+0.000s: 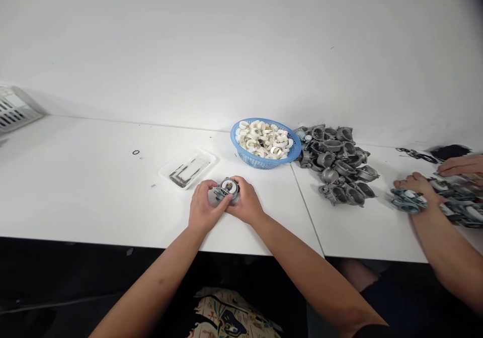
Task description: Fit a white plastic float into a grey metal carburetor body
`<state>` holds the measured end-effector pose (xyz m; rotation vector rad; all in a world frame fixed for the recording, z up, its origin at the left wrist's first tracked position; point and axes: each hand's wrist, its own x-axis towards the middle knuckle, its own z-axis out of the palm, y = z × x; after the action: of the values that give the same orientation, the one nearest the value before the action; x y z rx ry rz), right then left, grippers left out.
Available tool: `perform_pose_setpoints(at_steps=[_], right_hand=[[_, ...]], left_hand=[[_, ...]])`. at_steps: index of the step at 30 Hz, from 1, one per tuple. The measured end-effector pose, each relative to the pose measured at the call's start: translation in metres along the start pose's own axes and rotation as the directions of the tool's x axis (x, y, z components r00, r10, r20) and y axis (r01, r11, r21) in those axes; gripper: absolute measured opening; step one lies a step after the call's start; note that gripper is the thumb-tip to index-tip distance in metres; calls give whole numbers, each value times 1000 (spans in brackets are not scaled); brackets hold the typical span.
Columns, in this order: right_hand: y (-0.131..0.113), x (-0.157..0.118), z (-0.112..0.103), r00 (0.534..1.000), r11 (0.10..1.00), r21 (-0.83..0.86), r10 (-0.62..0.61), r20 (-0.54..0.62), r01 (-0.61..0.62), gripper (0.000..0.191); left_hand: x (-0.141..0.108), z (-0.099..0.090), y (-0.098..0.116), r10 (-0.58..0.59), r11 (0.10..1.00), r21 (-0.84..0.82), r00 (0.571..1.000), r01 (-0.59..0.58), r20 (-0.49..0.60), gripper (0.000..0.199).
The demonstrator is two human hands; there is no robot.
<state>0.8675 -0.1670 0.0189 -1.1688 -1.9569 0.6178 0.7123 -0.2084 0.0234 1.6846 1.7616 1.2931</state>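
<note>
Between my two hands is a grey metal carburetor body [228, 187] with a white ring-shaped float and a small brass part in its round opening. My left hand [205, 204] grips it from the left, the thumb reaching across its lower edge. My right hand [246, 200] wraps round the right side. Just beyond my left hand sits a white plastic tray [204, 157] holding several thin dark metal pins. A blue basket [266, 163] full of white floats [260, 139] stands behind my right hand.
A pile of grey metal carburetor castings [335, 162] lies right of the basket. A co-worker's hands [417, 184] handle similar parts at far right. One black O-ring [136, 152] lies on the white table [94, 187]. At far left stands a white slotted basket [17, 109].
</note>
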Motion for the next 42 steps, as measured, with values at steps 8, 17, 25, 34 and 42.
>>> perform_pose_setpoints(at_steps=[8, 17, 25, 34, 42], right_hand=[[-3, 0, 1, 1000, 999, -30, 12, -5, -12, 62], [-7, 0, -1, 999, 997, -76, -7, 51, 11, 61], [-9, 0, -2, 998, 995, -96, 5, 61, 1, 58], [-8, 0, -2, 997, 997, -76, -3, 73, 8, 58], [-7, 1, -2, 998, 995, -100, -7, 68, 14, 59]], left_hand=[[1, 2, 3, 109, 994, 35, 993, -108, -35, 24], [3, 3, 5, 141, 990, 33, 988, -139, -62, 20], [3, 2, 4, 218, 974, 76, 973, -212, -75, 14], [4, 3, 3, 253, 963, 122, 963, -241, -95, 17], [4, 4, 4, 250, 963, 132, 964, -237, -89, 17]])
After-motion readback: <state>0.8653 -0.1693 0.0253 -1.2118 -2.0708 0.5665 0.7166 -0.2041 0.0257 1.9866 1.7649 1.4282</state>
